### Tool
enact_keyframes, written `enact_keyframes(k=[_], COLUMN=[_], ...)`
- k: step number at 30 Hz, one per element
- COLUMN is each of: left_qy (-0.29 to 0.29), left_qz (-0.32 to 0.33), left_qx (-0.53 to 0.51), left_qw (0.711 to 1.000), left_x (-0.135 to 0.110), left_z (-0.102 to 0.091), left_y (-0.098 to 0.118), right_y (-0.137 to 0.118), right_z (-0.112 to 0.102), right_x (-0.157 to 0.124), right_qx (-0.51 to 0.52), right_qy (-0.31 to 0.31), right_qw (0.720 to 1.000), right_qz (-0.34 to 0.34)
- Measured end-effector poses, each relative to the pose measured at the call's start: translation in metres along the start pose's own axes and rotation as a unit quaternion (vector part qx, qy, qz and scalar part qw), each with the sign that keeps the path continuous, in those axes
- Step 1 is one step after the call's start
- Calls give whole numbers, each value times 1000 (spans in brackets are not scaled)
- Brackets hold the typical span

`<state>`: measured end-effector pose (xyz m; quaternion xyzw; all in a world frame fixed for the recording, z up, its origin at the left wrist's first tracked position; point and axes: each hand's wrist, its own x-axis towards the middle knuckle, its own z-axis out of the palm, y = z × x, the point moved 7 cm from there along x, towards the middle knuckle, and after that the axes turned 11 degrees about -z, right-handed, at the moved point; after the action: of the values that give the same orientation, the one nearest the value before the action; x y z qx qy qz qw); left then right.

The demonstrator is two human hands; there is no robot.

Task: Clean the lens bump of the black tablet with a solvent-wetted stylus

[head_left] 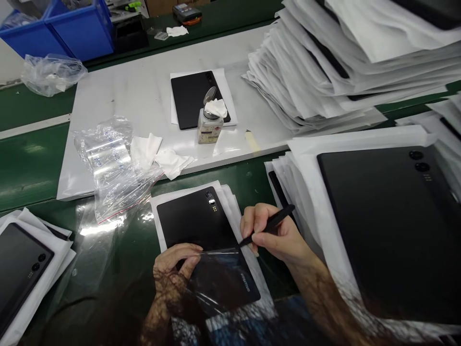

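Note:
A black tablet back cover (198,221), with a camera cluster at its upper right corner, lies on white sheets right in front of me. Clear film (216,269) spans its lower half, the film's upper edge lifted off or folded. My left hand (175,264) pinches that edge at the left side of the tablet. In my right hand (273,235) are slim black tweezers (275,218), held like a pen. Their tip touches or nearly touches the film edge at the tablet's right side; whether it grips the film I cannot tell.
Wrapped tablets are stacked at the right (382,216), far right (324,81) and left (25,264). On the pale board (144,86) stand a lidded bottle (211,127) and another tablet (187,98). Plastic bags (111,163) and wipes (173,161) lie nearby; blue bins (79,31) stand behind.

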<state>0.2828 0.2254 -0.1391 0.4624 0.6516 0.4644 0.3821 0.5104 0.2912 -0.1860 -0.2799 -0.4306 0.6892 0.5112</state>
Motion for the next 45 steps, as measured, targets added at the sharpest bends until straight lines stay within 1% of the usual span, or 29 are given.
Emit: enact_keyframes(k=[1,3,4,5,6,9,11,20,26,38,43,44,45], left_qy=[1,1,1,1,1,-3,-3,-5,7,3,3,3,3], left_qz=[3,9,11,14,18,30,37,54,47,44,56,58,59], left_qx=[2,7,8,10,12,21,30,58,51,45,52,52,53], left_qw=[1000,1000,1000,1000,1000,999,999,997,998,998,997,997,997], left_x=[0,0,0,0,1,1,2,5,2,1,3,3,3], left_z=[0,0,0,1,1,3,3,4,4,4,4,4,4], left_y=[0,1,2,3,3,5,7,9,5,4,8,9,9], right_y=[3,11,17,23,30,49,56,62,63,62,51,47,41], right_z=[-4,-13,-16,-17,-17,-17,-19,-21,-22,-22,-29,-32,-33], right_x=[3,6,8,10,12,16,14,8,7,8,3,2,0], right_qx=[-6,-30,-43,-51,-58,-69,-76,-93,-102,-118,-135,-148,-183], right_qy=[59,183,228,257,271,281,287,295,295,287,280,273,255], right_qw=[998,980,968,959,954,948,945,937,935,934,927,925,920], right_qz=[-23,-73,-93,-109,-119,-131,-139,-163,-167,-180,-207,-219,-235])
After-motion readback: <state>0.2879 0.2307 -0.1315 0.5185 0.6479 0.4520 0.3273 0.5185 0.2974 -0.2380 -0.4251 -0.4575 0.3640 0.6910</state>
